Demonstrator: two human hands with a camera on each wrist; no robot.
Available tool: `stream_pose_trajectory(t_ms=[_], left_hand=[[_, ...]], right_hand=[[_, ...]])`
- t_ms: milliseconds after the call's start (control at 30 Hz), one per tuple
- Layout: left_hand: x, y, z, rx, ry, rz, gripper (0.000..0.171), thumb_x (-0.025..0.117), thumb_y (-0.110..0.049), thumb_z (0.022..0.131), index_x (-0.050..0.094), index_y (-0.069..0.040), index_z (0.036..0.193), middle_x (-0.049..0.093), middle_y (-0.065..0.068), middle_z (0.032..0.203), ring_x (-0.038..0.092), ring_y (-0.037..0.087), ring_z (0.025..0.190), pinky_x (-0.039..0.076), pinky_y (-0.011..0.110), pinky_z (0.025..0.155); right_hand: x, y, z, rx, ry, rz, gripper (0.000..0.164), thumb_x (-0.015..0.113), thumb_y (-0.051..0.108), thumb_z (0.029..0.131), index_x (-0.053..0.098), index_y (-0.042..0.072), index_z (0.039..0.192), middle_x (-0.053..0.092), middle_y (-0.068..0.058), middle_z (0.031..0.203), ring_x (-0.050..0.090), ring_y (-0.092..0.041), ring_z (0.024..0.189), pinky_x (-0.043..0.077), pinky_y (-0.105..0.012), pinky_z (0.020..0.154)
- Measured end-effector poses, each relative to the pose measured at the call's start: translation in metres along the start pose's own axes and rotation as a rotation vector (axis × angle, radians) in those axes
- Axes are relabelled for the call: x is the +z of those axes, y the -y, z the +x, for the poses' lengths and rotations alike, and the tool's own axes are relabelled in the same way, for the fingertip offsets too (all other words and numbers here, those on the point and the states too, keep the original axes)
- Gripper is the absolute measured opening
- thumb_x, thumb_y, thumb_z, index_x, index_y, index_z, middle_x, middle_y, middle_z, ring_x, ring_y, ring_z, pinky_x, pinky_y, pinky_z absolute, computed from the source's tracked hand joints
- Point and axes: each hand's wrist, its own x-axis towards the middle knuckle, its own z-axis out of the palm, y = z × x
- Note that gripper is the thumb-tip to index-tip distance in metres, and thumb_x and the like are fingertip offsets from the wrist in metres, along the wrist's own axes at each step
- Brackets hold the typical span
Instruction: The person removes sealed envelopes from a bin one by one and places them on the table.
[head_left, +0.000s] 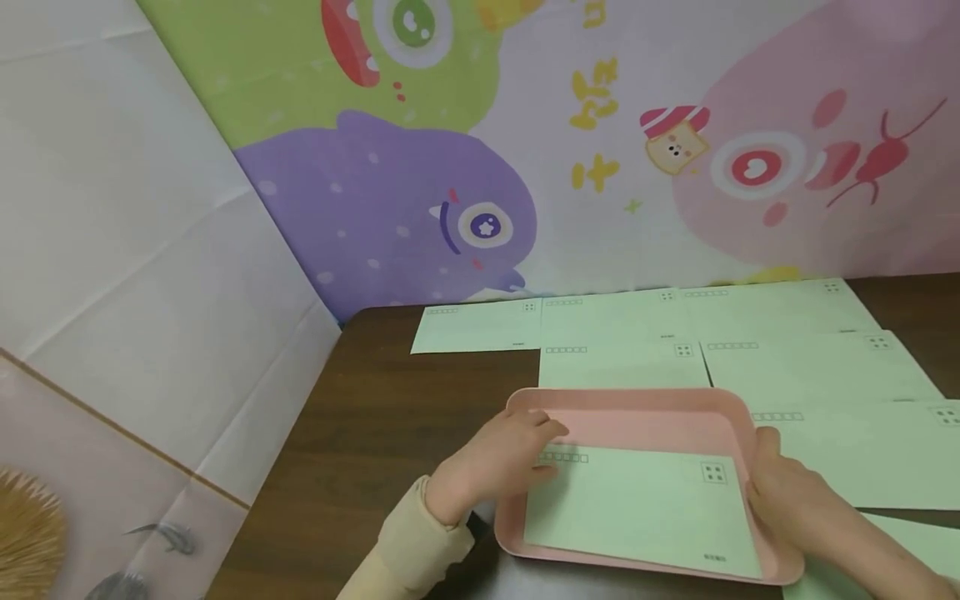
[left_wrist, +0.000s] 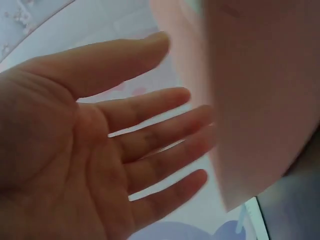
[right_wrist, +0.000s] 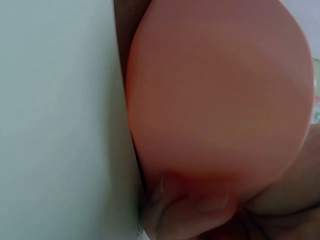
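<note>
A pink tray (head_left: 622, 400) sits in front of me with a pale green envelope (head_left: 637, 512) lying in it. My right hand (head_left: 795, 500) grips the tray's right side; its fingers (right_wrist: 215, 210) curl against the pink wall in the right wrist view. At the tray's left edge, my left hand (head_left: 495, 462) reaches over the rim and the envelope's left end. In the left wrist view, the left hand (left_wrist: 105, 145) has its fingers extended and spread, with nothing in its palm and its fingertips close to the tray's outer wall (left_wrist: 255, 100).
Several similar envelopes (head_left: 817, 371) are laid in rows on the dark wooden table (head_left: 382, 417), behind the tray and to its right. A backdrop (head_left: 585, 225) with cartoon monsters rises at the table's far edge. A patterned floor (head_left: 97, 467) shows at left.
</note>
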Motion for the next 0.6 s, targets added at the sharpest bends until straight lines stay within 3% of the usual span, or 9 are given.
stream_pose_trajectory(t_ms=[133, 367, 600], left_hand=[[0.010, -0.006, 0.003, -0.016, 0.061, 0.027, 0.044, 0.068, -0.030, 0.079, 0.056, -0.014, 0.119, 0.056, -0.003, 0.102, 0.053, 0.012, 0.092, 0.045, 0.026, 0.083], [0.017, -0.013, 0.002, -0.058, 0.167, 0.049, 0.063, 0.072, -0.046, 0.072, 0.050, -0.013, 0.122, 0.051, -0.002, 0.110, 0.049, 0.012, 0.094, 0.044, 0.026, 0.083], [0.022, -0.018, 0.003, -0.060, 0.154, 0.085, 0.075, 0.075, -0.053, 0.064, 0.048, -0.011, 0.120, 0.048, -0.001, 0.103, 0.045, 0.013, 0.088, 0.042, 0.025, 0.079]], right_hand=[[0.000, -0.003, -0.001, -0.013, -0.012, -0.022, 0.028, 0.017, 0.010, 0.095, 0.009, -0.011, 0.111, 0.045, -0.009, 0.062, 0.046, -0.019, 0.050, 0.036, -0.029, 0.044], [0.000, 0.000, -0.004, -0.012, -0.035, -0.109, 0.032, 0.024, 0.011, 0.094, 0.013, -0.013, 0.112, 0.044, -0.007, 0.058, 0.045, -0.018, 0.047, 0.033, -0.029, 0.042], [-0.002, 0.001, -0.005, 0.016, -0.040, -0.144, 0.031, 0.023, 0.012, 0.094, 0.015, -0.013, 0.111, 0.045, -0.007, 0.059, 0.045, -0.019, 0.049, 0.034, -0.030, 0.041]])
